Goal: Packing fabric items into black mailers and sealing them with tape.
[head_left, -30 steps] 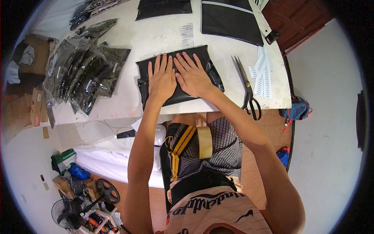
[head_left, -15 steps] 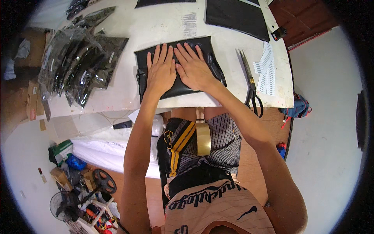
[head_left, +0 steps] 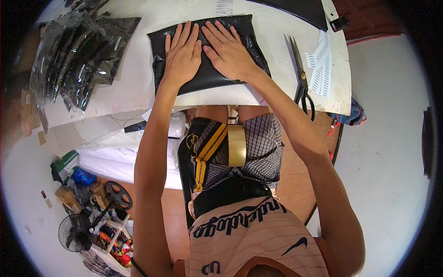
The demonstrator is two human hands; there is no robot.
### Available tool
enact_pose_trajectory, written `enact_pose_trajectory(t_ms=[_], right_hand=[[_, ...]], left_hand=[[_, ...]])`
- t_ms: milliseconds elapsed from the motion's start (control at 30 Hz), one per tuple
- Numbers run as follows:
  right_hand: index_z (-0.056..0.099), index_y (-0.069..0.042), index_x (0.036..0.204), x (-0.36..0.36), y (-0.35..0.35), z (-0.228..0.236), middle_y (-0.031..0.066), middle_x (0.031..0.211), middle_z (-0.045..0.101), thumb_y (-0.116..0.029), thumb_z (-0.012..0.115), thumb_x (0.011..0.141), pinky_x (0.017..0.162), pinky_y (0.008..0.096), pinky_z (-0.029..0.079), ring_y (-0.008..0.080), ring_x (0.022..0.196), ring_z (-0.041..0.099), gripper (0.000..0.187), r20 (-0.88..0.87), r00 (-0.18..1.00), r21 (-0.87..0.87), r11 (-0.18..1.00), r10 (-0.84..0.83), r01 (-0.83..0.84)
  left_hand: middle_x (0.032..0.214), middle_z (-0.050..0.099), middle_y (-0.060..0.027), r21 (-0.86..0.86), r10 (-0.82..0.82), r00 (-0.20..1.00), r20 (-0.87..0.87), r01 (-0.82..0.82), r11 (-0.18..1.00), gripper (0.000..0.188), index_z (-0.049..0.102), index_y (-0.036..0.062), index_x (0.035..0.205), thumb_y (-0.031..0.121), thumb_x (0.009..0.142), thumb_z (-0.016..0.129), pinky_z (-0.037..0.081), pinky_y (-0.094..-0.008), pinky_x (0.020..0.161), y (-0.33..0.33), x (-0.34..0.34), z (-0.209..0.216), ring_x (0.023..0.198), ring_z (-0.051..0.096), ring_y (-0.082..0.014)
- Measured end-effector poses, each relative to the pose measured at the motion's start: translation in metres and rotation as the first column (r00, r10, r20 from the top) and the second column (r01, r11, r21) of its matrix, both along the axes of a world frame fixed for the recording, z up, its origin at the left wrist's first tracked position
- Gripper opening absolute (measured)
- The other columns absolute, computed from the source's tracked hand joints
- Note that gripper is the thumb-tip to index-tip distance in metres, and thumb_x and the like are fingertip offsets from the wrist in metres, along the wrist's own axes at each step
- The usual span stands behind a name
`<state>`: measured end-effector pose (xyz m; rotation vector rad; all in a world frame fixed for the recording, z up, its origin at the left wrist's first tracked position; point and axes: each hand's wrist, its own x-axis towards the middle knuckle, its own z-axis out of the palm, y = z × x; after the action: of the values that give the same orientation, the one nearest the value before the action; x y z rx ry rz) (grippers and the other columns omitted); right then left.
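Note:
A black plastic mailer pouch (head_left: 210, 85) lies flat on the white table, its surface slightly puffed and creased. On its left half rests my left hand (head_left: 183, 57), palm down with the fingers stretched toward the far edge. My right hand (head_left: 230, 57) presses the right half the same way, its thumb pointing toward the left one. Both hands are open and grip nothing; what the pouch contains is hidden.
Black scissors (head_left: 301, 76) and strips of white printed labels (head_left: 320, 64) lie on the right of the table (head_left: 124, 94). Clear-wrapped dark packages (head_left: 78, 60) are piled at left. Another black pouch (head_left: 304, 11) lies at the far right. A tape roll (head_left: 236, 145) sits on my lap.
The whole scene has shifted upward in the picture. My hands stay flat on the pouch, with the thumbs slightly farther apart.

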<state>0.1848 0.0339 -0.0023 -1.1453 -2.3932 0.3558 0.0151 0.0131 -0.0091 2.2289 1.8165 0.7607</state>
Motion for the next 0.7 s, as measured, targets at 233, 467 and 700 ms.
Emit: enact_pose_trajectory(t_ms=[233, 467, 700], right_hand=[[0.037, -0.001, 0.146, 0.008, 0.009, 0.005, 0.0165, 0.153, 0.034, -0.033, 0.045, 0.097, 0.119, 0.044, 0.014, 0.0299, 0.145, 0.025, 0.058, -0.132, 0.991, -0.162, 0.986, 0.021, -0.042], [0.029, 0.004, 0.146, 0.042, 0.026, 0.021, 0.0197, 0.146, 0.043, -0.021, 0.047, 0.1, 0.117, 0.0323, 0.023, 0.0252, 0.139, 0.036, 0.056, -0.835, 0.286, -0.549, 0.667, -0.471, -0.504], [0.048, -0.002, 0.137, 0.021, 0.007, 0.049, 0.0199, 0.145, 0.045, -0.023, 0.049, 0.099, 0.114, 0.0385, 0.03, 0.0346, 0.139, 0.036, 0.043, -0.612, 0.754, -0.37, 0.929, -0.238, -0.007]], left_hand=[[0.153, 0.034, -0.0141, -0.003, -0.002, 0.998, 0.064, 0.003, 1.0, 0.049, 0.043, 0.007, 0.144, 0.027, 0.099, 0.041, 0.012, -0.0497, 0.118, 0.002, 0.0, 0.005, 0.144, 0.026, -0.031], [0.151, 0.037, -0.0161, -0.123, 0.023, 0.911, 0.412, 0.031, 0.992, 0.064, 0.042, 0.0014, 0.143, 0.022, 0.088, 0.067, 0.02, -0.0424, 0.118, 0.004, -0.009, 0.026, 0.143, 0.03, -0.0274], [0.146, 0.045, -0.018, -0.084, 0.147, 0.352, 0.924, -0.188, 0.979, 0.045, 0.047, -0.0016, 0.139, 0.01, 0.096, 0.055, 0.031, -0.035, 0.112, 0.003, -0.04, 0.057, 0.139, 0.038, -0.0265]])
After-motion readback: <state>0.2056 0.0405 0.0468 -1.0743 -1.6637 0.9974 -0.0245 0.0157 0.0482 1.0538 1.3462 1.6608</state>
